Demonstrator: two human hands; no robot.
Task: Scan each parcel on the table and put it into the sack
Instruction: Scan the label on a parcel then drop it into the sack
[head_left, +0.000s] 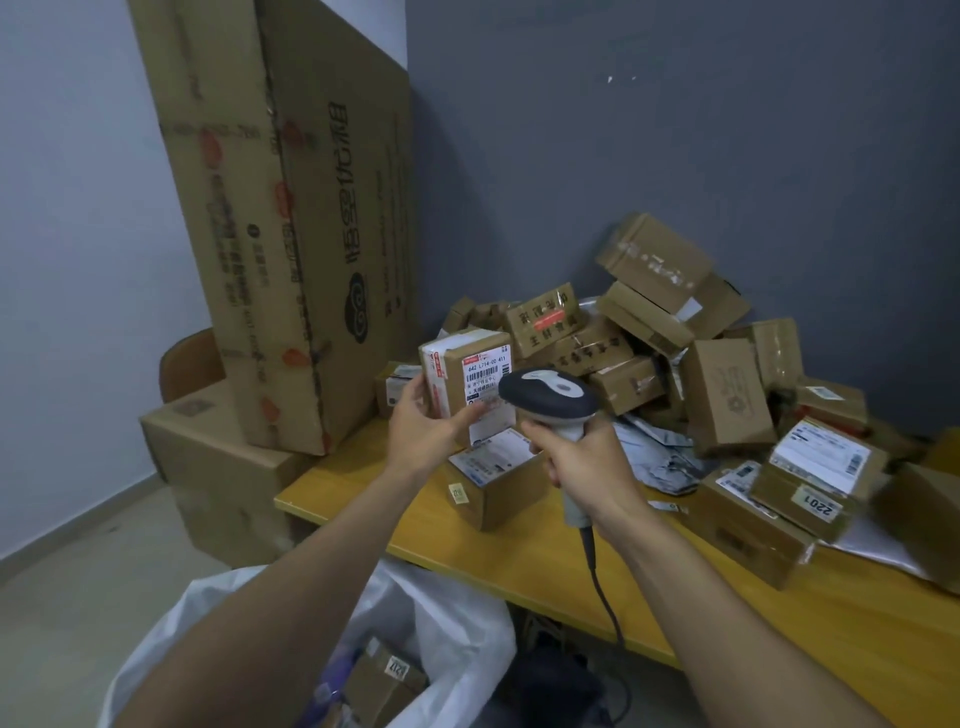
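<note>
Yellow table (467, 551) carries heaped boxes (722, 395) behind parcel (457, 374), scanner (550, 397) overlapping its label.

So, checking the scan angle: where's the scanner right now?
In the head view, the right hand grips the scanner at centre frame above the yellow table, its head just right of the parcel held by the left hand.

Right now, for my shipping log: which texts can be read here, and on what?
"642 L714-00 411": label on the held parcel in the left hand.
"2201": sticker on the box at right.
Print on the tall carton and other labels: too blurred to read.
</note>
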